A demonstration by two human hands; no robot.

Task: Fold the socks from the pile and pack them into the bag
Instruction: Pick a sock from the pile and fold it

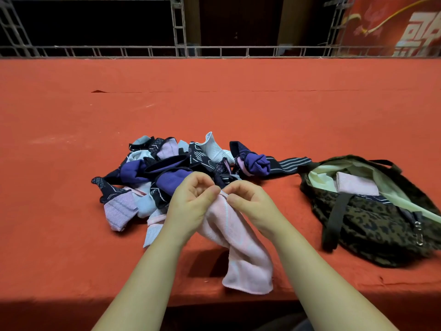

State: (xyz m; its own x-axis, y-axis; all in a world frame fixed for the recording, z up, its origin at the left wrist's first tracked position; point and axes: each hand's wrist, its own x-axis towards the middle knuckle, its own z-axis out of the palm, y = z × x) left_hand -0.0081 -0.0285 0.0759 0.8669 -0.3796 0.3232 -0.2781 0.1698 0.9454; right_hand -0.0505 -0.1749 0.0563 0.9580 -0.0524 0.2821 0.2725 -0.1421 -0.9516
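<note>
So the big red-covered bench (71, 235) takes up most of the view, and the sock pile (167, 168) sits about mid-bench: a jumble of dark patterned, purple, pale blue and pink striped socks, with one dark striped sock (286, 163) trailing off right toward the bag. The bag (372, 225) is a leopard-print tote lying on its side at the right, mouth open, pale lining showing, with a folded pink sock (355, 186) inside and something dark patterned just in front of it. Up front, a pink sock (241, 247) hangs from both hands down to the bench near the front edge. The left hand (191, 201) and right hand (248, 199) each have their fingers pinched on its top edge, close together.
</note>
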